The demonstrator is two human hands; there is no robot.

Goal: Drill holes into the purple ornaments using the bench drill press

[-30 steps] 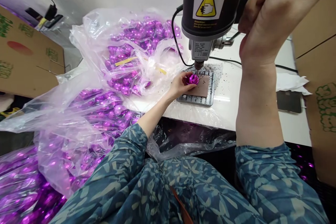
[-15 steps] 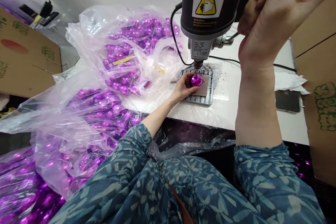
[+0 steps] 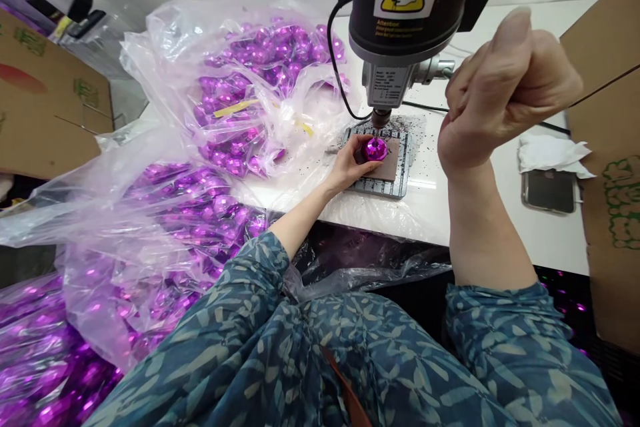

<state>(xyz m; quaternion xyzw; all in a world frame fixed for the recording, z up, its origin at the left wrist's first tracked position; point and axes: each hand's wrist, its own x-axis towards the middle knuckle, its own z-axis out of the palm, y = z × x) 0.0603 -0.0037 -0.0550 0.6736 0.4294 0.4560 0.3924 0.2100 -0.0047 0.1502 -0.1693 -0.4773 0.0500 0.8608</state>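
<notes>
My left hand point(image 3: 350, 163) pinches a shiny purple faceted ball point(image 3: 377, 149) between thumb and fingers. The ball rests on a brown square board point(image 3: 385, 170) on the slotted metal base point(image 3: 401, 180) of a drill press. A dark hole shows in the ball's top, under the drill chuck point(image 3: 381, 118). My right hand point(image 3: 505, 97) is closed in a fist, thumb up, beside the lever hub point(image 3: 443, 70) of the drill press point(image 3: 410, 27). The lever is mostly hidden by the fist around it.
Clear plastic bags point(image 3: 175, 47) full of purple balls point(image 3: 280, 47) spread over the left side. Dark shavings point(image 3: 413, 127) lie around the base. A phone point(image 3: 549, 191) and white tissue point(image 3: 553, 155) are at right. Cardboard boxes point(image 3: 45, 100) flank the table.
My right hand has come down and away from the upper right, still closed. My left hand keeps the ball in about the same place under the chuck. The view has shifted slightly.
</notes>
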